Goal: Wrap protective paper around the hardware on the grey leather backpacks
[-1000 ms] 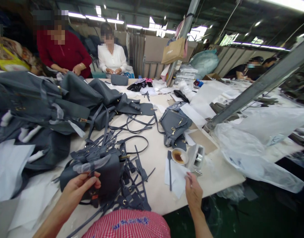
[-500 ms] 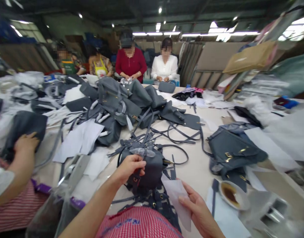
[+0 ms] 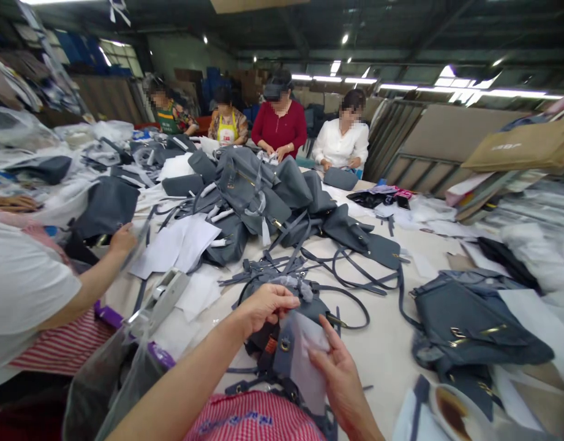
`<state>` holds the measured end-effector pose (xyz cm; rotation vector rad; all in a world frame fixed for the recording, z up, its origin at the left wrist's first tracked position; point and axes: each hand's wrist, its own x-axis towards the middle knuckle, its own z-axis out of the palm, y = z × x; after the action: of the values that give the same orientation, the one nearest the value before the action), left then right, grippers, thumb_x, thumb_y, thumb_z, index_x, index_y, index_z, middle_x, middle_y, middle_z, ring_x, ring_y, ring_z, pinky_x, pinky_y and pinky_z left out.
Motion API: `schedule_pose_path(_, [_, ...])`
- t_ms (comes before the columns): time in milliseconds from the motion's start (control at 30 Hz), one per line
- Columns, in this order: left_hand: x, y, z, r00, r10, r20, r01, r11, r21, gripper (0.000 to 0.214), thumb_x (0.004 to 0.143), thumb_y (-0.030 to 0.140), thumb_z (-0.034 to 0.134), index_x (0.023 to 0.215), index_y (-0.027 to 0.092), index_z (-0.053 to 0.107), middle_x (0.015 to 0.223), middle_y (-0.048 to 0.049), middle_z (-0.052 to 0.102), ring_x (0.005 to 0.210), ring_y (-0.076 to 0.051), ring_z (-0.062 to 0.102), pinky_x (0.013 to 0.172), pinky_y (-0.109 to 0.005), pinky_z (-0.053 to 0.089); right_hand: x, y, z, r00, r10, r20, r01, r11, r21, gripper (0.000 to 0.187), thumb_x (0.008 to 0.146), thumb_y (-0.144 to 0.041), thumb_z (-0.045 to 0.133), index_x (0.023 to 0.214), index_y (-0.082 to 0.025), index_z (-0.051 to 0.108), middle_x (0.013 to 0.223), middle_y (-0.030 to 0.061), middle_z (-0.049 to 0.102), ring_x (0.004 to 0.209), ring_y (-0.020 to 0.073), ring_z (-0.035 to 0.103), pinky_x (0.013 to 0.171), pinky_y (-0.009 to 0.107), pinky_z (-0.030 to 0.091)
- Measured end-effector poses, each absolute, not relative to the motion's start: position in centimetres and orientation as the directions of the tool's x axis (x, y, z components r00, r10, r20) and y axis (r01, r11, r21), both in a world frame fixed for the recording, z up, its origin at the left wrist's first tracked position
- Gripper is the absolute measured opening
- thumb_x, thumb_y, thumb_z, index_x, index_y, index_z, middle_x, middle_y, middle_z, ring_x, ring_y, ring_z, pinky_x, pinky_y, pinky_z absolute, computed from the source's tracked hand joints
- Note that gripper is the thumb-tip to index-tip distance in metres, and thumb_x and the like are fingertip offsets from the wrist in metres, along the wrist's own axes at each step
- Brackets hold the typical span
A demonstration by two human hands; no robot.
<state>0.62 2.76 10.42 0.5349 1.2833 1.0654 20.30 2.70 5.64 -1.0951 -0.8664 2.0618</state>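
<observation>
The white sheet (image 3: 308, 350) gripped in the right hand's (image 3: 342, 378) fingers, at five o'clock from the left hand (image 3: 263, 304) (pinched closed, hold hidden), is best kept uncreased.

Light comes from glaring ceiling tubes (image 3: 327, 79) and blown-out windows (image 3: 465, 84) at the back, under a roof (image 3: 378, 37) sunk in gloom. The pale tabletop (image 3: 383, 309) is evenly lit, with soft shadows beneath the dark bags (image 3: 238, 177). Wide-angle distortion stretches the tan paper bag (image 3: 523, 147) at the right, where detail smears, and the thin sheet (image 3: 308, 352) in front looks soft.
</observation>
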Motion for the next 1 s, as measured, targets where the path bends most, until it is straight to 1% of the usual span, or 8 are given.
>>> schedule_pose_path(100, [0.8, 2.6, 10.3, -0.151, 0.866, -0.476, -0.288, 0.423, 0.859, 0.037, 0.047, 0.040, 0.079, 0.063, 0.016, 0.056, 0.050, 0.0054, 0.050, 0.042, -0.004, 0.035, 0.042, -0.020, 0.012, 18.5, 2.1, 5.9, -0.442, 0.782, -0.439, -0.314, -0.593, -0.741, 0.109, 0.061, -0.027, 0.085, 0.150, -0.027, 0.022, 0.107, 0.0055, 0.075, 0.083, 0.0212, 0.072, 0.074, 0.033, 0.056])
schedule_pose_path(233, [1.2, 2.3, 10.8, -0.242, 0.891, -0.384, -0.182, 0.348, 0.920, 0.024, 0.053, 0.032, 0.072, 0.059, 0.016, 0.057, 0.050, 0.0043, 0.053, 0.045, -0.006, 0.038, 0.045, -0.020, 0.021, 17.3, 1.8, 5.8, -0.445, 0.781, -0.438, -0.398, -0.611, -0.685, 0.110, 0.061, -0.018, 0.082, 0.151, -0.029, 0.020, 0.110, 0.0043, 0.074, 0.096, 0.0218, 0.070, 0.079, 0.033, 0.056])
schedule_pose_path(333, [1.3, 2.2, 11.0, -0.265, 0.902, -0.342, -0.138, 0.316, 0.939, 0.016, 0.055, 0.026, 0.069, 0.057, 0.016, 0.057, 0.048, 0.0047, 0.053, 0.046, -0.007, 0.041, 0.047, -0.021, 0.026, 17.2, 2.0, 5.5, -0.434, 0.788, -0.437, -0.433, -0.608, -0.666, 0.104, 0.060, -0.014, 0.078, 0.149, -0.029, 0.026, 0.110, 0.0026, 0.074, 0.093, 0.0199, 0.070, 0.078, 0.030, 0.056])
schedule_pose_path(433, [1.3, 2.2, 10.8, -0.281, 0.905, -0.319, -0.097, 0.305, 0.948, 0.012, 0.056, 0.022, 0.067, 0.056, 0.017, 0.056, 0.048, 0.0049, 0.053, 0.048, -0.009, 0.043, 0.048, -0.022, 0.029, 17.0, 2.2, 5.6, -0.430, 0.792, -0.432, -0.450, -0.604, -0.658, 0.102, 0.061, -0.014, 0.078, 0.149, -0.027, 0.027, 0.107, 0.0018, 0.075, 0.087, 0.0170, 0.071, 0.076, 0.027, 0.055])
schedule_pose_path(600, [1.2, 2.6, 10.1, -0.286, 0.910, -0.300, -0.093, 0.286, 0.954, 0.013, 0.056, 0.019, 0.068, 0.057, 0.017, 0.056, 0.047, 0.0063, 0.052, 0.049, -0.009, 0.046, 0.050, -0.022, 0.033, 16.7, 2.3, 6.0, -0.430, 0.785, -0.446, -0.450, -0.615, -0.648, 0.107, 0.059, -0.015, 0.080, 0.150, -0.023, 0.024, 0.104, 0.0017, 0.076, 0.083, 0.0149, 0.071, 0.075, 0.023, 0.055])
schedule_pose_path(733, [1.2, 2.7, 10.0, -0.264, 0.918, -0.297, -0.078, 0.286, 0.955, 0.012, 0.056, 0.018, 0.068, 0.057, 0.017, 0.056, 0.048, 0.0066, 0.052, 0.048, -0.009, 0.045, 0.051, -0.021, 0.034, 16.7, 2.6, 5.7, -0.420, 0.786, -0.453, -0.426, -0.611, -0.667, 0.104, 0.062, -0.023, 0.080, 0.150, -0.022, 0.025, 0.105, 0.0030, 0.075, 0.087, 0.0190, 0.071, 0.075, 0.027, 0.056])
schedule_pose_path(900, [0.9, 2.6, 10.3, -0.244, 0.923, -0.298, -0.047, 0.296, 0.954, 0.011, 0.056, 0.020, 0.068, 0.058, 0.016, 0.057, 0.048, 0.0055, 0.054, 0.049, -0.009, 0.046, 0.051, -0.022, 0.033, 17.0, 3.1, 5.0, -0.386, 0.778, -0.495, -0.295, -0.613, -0.733, 0.095, 0.066, -0.035, 0.081, 0.147, -0.026, 0.033, 0.106, 0.0012, 0.075, 0.086, 0.0215, 0.072, 0.073, 0.029, 0.056])
schedule_pose_path(1000, [0.7, 2.6, 10.5, -0.236, 0.921, -0.312, -0.040, 0.311, 0.950, 0.011, 0.056, 0.021, 0.067, 0.058, 0.016, 0.058, 0.049, 0.0052, 0.055, 0.049, -0.010, 0.047, 0.051, -0.022, 0.033, 17.0, 3.0, 4.9, -0.369, 0.791, -0.488, -0.313, -0.600, -0.736, 0.096, 0.066, -0.038, 0.081, 0.147, -0.026, 0.032, 0.103, 0.0012, 0.076, 0.086, 0.0210, 0.072, 0.074, 0.029, 0.056])
